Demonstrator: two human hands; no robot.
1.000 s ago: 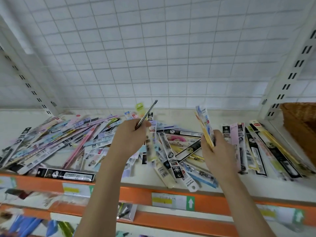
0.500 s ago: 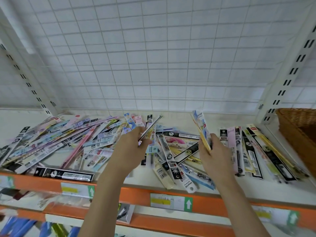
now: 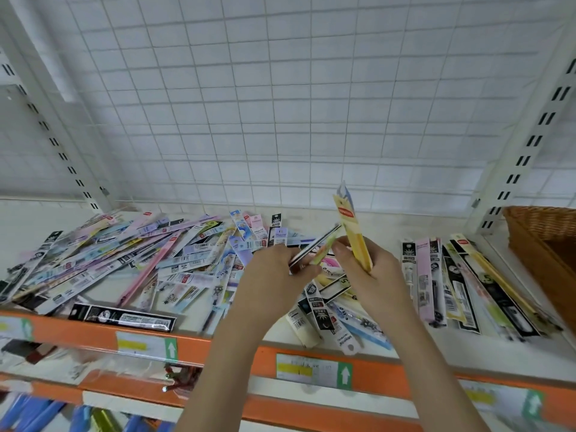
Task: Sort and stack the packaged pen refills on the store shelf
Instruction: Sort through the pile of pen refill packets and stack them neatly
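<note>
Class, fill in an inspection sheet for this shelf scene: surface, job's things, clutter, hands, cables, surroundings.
Surface: white shelf with an orange front rail.
Job's things: loose pile of refill packs at left; tidier row of packs at right.
Clutter: black pack lying alone near the front edge.
Hands: left hand holds a dark-edged pack; right hand grips an upright yellow bundle.
Cables: nothing seen.
Surroundings: white wire grid behind; wicker basket at far right.

The packs (image 3: 131, 260) are pink, lilac, pale blue and black, some barcoded. One held pack (image 3: 353, 227) is yellow with a red label. The shelf edge (image 3: 218, 347) is orange; the basket (image 3: 545, 244) is brown wicker.
</note>
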